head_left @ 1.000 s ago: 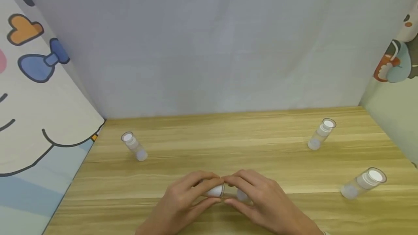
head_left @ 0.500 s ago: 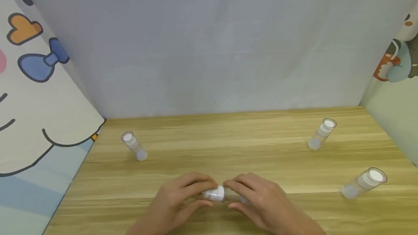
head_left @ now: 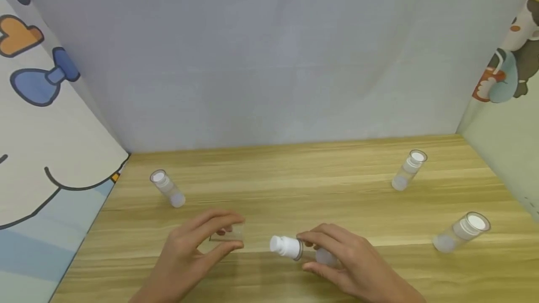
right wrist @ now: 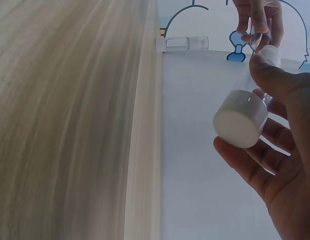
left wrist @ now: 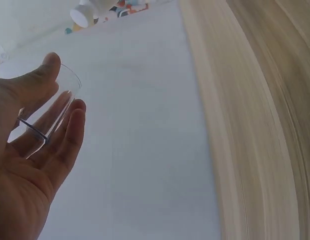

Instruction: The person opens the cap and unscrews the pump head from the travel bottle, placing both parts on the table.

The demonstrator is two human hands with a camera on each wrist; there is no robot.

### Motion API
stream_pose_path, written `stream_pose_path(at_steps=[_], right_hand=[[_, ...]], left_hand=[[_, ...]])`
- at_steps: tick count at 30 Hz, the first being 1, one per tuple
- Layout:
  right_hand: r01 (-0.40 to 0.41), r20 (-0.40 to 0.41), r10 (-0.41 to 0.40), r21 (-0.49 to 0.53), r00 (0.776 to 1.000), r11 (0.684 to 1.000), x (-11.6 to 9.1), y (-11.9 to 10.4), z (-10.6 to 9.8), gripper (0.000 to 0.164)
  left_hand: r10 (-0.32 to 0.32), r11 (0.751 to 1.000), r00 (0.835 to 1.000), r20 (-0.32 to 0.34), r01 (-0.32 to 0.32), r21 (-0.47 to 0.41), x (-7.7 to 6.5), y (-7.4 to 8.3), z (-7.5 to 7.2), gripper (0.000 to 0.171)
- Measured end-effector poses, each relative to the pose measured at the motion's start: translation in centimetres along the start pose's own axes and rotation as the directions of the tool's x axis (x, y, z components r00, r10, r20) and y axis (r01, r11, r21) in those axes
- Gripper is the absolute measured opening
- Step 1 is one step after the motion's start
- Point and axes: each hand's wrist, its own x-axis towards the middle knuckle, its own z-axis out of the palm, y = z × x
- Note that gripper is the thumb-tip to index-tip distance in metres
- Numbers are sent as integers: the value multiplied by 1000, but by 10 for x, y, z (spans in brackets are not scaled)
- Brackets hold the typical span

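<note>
Between thumb and fingers, my left hand holds a clear cap, its open rim toward the right. In the left wrist view the same see-through cap shows between the fingers. My right hand grips a clear bottle lying sideways in the air, with its white pump top bare and pointing left at the cap. From the right wrist view, the bottle's white base faces the camera. A gap separates cap and pump top.
Three similar capped bottles stand upright on the wooden table: one bottle at the left, one bottle at the back right, and one bottle at the right. A pale cloth wall rises behind the table.
The clear cap has come off the bottle's white pump top. My left hand has moved left with the cap, while the right hand keeps the bottle and has shifted slightly right.
</note>
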Motion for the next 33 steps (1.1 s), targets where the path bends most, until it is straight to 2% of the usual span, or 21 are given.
stream_pose_path(at_steps=[3, 5, 8, 10, 16, 22, 27, 33], right_hand=[[-14, -5, 14, 14, 1000, 1000, -2, 0, 0, 40], [-18, -7, 18, 34, 1000, 999, -3, 0, -1, 40], [-24, -11, 25, 71, 1000, 997, -4, 0, -2, 40], [-22, -15, 24, 98, 1000, 995, -5, 1, -2, 40], [-28, -5, 30, 152, 1000, 988, -9, 3, -4, 44], [-66, 35, 61, 171, 998, 983, -16, 2, -3, 46], [-92, 50, 84, 209, 995, 973, -19, 1, -1, 47], [-86, 43, 79, 207, 996, 975, -21, 2, -1, 47]], left_hand=[[-36, 999, 999, 22, 36, -1, 3, 1, 2, 50], [-82, 997, 996, 46, 82, 5, 3, 1, 2, 53], [-138, 990, 988, 72, 135, 46, 5, 0, 3, 51], [-154, 985, 985, 73, 148, 83, 7, -1, 3, 50], [-88, 979, 996, 22, 83, 187, 14, -10, 3, 54], [-78, 972, 997, 18, 72, 223, 21, -18, 4, 60], [-75, 961, 997, 16, 68, 266, 23, -26, 5, 58], [-64, 951, 998, -21, 67, 303, 30, -38, 6, 53]])
